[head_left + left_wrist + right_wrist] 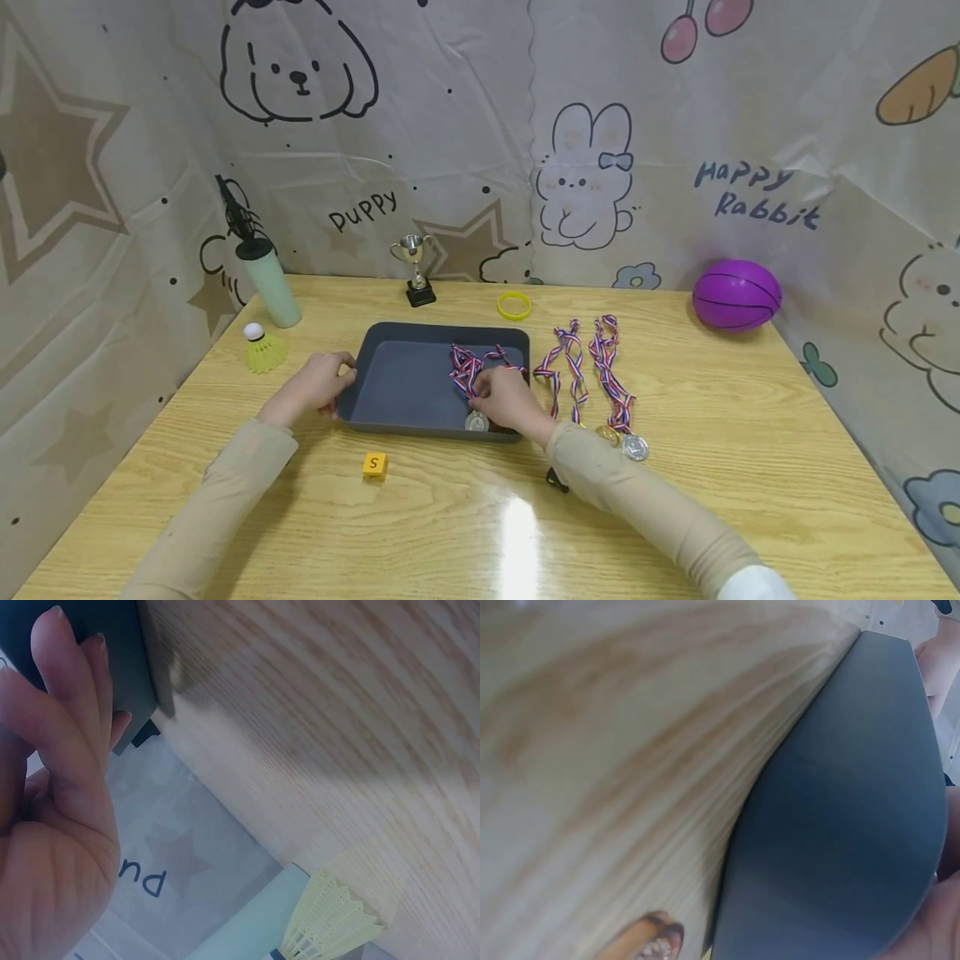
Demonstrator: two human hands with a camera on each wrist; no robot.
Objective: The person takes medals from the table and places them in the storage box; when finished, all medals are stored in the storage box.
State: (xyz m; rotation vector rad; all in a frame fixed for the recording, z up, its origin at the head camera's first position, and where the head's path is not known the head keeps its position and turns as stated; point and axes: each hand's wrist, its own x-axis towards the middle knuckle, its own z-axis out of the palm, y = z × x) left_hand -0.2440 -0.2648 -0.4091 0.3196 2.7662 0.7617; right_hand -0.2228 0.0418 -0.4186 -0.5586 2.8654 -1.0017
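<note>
A dark grey tray (408, 375) sits mid-table. My left hand (318, 385) holds its left edge, with bent fingers against the outer wall in the left wrist view. Over the tray's right end, my right hand (510, 402) pinches the striped ribbon (467, 364) of a medal. A silver medal (477, 422) lies below those fingertips, beside a darker medal partly hidden by the hand. Right of the tray lie more ribboned medals, with a gold disc (607, 435) and a silver disc (634, 447) showing. In the right wrist view the tray wall (840, 795) hides most of that hand.
A yellow letter cube (374, 465) lies in front of the tray. A small black object (557, 480) is by the right sleeve. Around the back stand a shuttlecock (263, 349), a pale green bottle (271, 285), a trophy (416, 271), a yellow wristband (513, 306) and a purple ball (736, 295).
</note>
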